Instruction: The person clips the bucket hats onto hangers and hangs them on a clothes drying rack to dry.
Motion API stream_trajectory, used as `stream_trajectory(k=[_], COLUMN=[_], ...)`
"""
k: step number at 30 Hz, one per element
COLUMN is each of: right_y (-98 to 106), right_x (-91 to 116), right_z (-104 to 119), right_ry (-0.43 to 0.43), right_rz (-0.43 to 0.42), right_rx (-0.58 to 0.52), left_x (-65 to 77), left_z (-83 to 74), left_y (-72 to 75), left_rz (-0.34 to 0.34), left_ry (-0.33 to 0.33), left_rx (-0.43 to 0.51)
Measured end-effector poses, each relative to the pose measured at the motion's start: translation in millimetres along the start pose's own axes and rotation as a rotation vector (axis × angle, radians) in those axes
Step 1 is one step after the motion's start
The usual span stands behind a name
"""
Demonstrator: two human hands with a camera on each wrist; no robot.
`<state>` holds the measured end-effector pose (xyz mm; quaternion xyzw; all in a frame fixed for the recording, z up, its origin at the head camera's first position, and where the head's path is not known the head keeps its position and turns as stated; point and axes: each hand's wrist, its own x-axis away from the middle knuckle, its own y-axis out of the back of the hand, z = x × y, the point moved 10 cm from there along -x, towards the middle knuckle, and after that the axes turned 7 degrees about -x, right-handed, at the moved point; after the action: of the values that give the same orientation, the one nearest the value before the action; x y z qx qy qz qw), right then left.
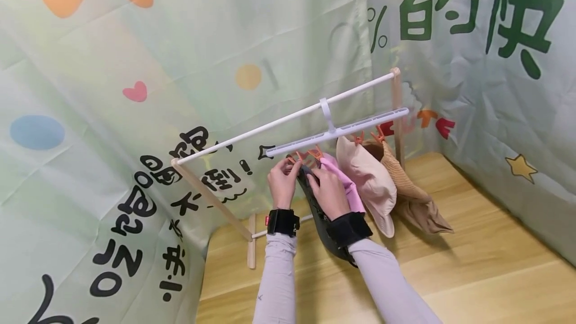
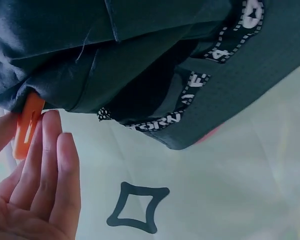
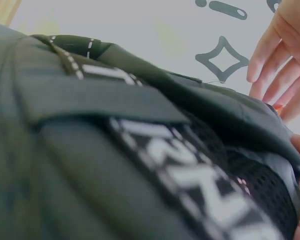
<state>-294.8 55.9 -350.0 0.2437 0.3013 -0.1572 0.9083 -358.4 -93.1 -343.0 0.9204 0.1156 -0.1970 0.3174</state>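
Observation:
A dark grey-green hat (image 1: 320, 221) hangs below the left half of a pale lavender clip hanger (image 1: 297, 145). In the left wrist view, my left hand (image 2: 45, 185) pinches an orange clip (image 2: 26, 131) at the edge of the hat's cloth. My right hand (image 1: 330, 191) grips the hat's upper edge just to the right of my left. Up close in the right wrist view, the hat's lettered inner band (image 3: 190, 175) and mesh lining show. A pink cloth item (image 1: 344, 179) hangs directly behind my right hand, partly hidden by it.
A cream cap (image 1: 366, 179) and a brown hat (image 1: 414, 194) hang from orange clips farther right. The hanger hooks onto a white rod (image 1: 270, 128) between wooden posts, standing on a wooden table (image 1: 486, 254). Printed curtains (image 1: 189, 54) enclose the back and sides.

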Motion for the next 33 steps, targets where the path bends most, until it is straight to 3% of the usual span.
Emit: stream_trajectory(k=[6,14,20,28,33], right_y=[5,24,46,77,98], right_x=[15,44,66,96,114], right_z=[-2,-13,-10,2,3], right_ry=[0.017,-0.016,0.027,0.202,0.230], right_rz=[0.009,0.086,0.091,0.253,0.261], right_rx=[0.000,0.010,0.005,0.043,0.081], left_x=[15.7,59.8,87.5,119.1,137.5], left_z=[5.7,1.5,2.7,-13.1,-10.0], left_y=[2.3,-6.0,-2.3,-7.1,-10.5], left_rz=[0.026,0.084,0.098,0.178,0.252], left_ry=[0.007,-0.048,-0.051,-0.225,-0.274], left_rx=[-0.010,-0.159,-0.247,-0.403,-0.494])
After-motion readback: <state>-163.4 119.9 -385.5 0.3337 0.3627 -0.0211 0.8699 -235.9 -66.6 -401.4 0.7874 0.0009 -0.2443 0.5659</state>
